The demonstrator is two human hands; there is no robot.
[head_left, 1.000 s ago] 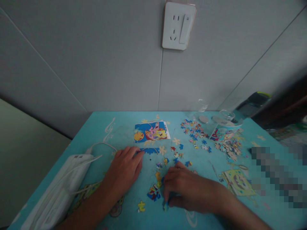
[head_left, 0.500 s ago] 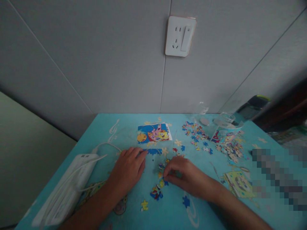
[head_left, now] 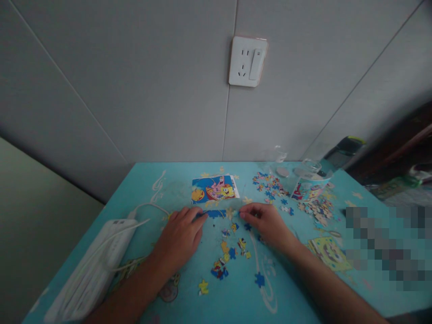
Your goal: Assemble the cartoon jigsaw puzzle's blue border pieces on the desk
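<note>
My left hand (head_left: 182,228) lies with fingers stretched out on the tabletop, its fingertips touching the left end of a joined strip of blue puzzle pieces (head_left: 216,213). To the right of that strip, my right hand (head_left: 265,222) is closed in a pinch. A speck of blue shows at its fingertips, seemingly a small puzzle piece (head_left: 240,213). Between and below the hands are a joined cluster of red, blue and yellow pieces (head_left: 219,270), a yellow piece (head_left: 203,287), a blue piece (head_left: 259,280) and several others. Behind the strip rests the cartoon picture card (head_left: 214,189).
A white power strip (head_left: 97,265) with its cable lies at the left. Loose puzzle pieces (head_left: 270,185) are heaped at the back right, beside a clear printed tub (head_left: 310,188) and more pieces (head_left: 319,209). A wall socket (head_left: 248,62) is above the turquoise table (head_left: 232,306).
My right hand has moved away from me, from the yellow and blue pieces in the middle to beside the blue strip's right end. My left hand has stayed in place. The view has shifted slightly.
</note>
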